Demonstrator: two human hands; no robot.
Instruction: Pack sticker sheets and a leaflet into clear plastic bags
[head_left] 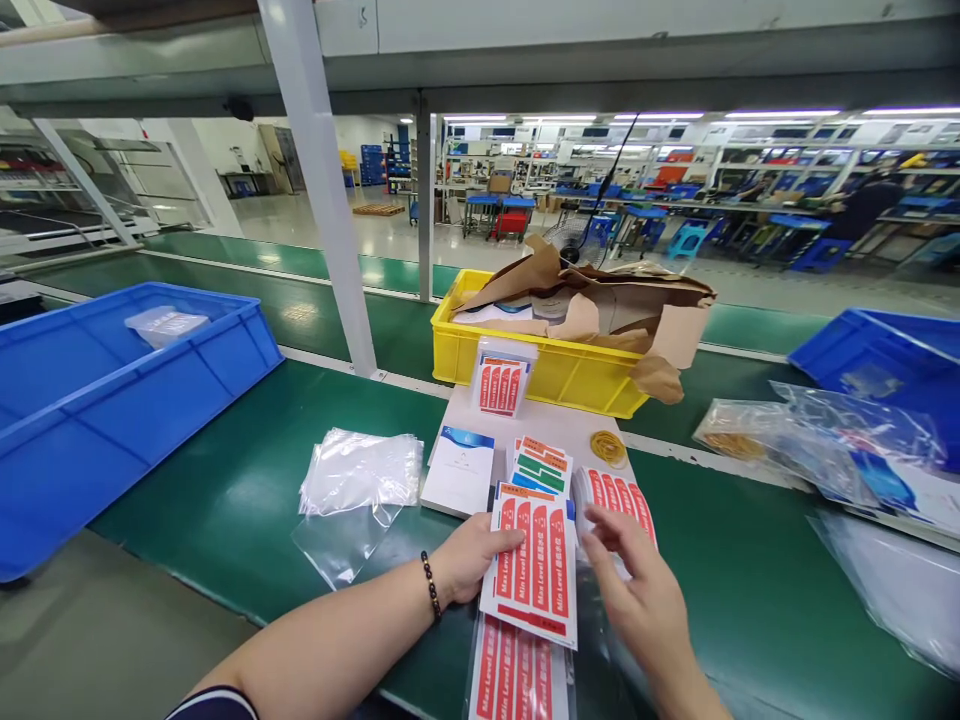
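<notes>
My left hand [469,555] grips the left edge of a sheet of red "Max Level / Min Level" stickers [534,565], thumb on top. My right hand [637,590] is just to its right, fingers spread and curved over a stack of red sticker sheets [615,495]. Below them lies a clear bag of red sticker sheets [514,675]. A sheet of green and orange stickers [541,465] and a white booklet with a blue corner [459,468] lie just beyond on a white board [570,425].
A pile of clear plastic bags [360,475] lies left on the green belt [247,480]. A yellow bin [555,372] holds brown paper, with red stickers [501,385] leaning on it. Rubber bands [607,447], blue bins [112,400] [885,360] and plastic-wrapped items [825,440] surround the area.
</notes>
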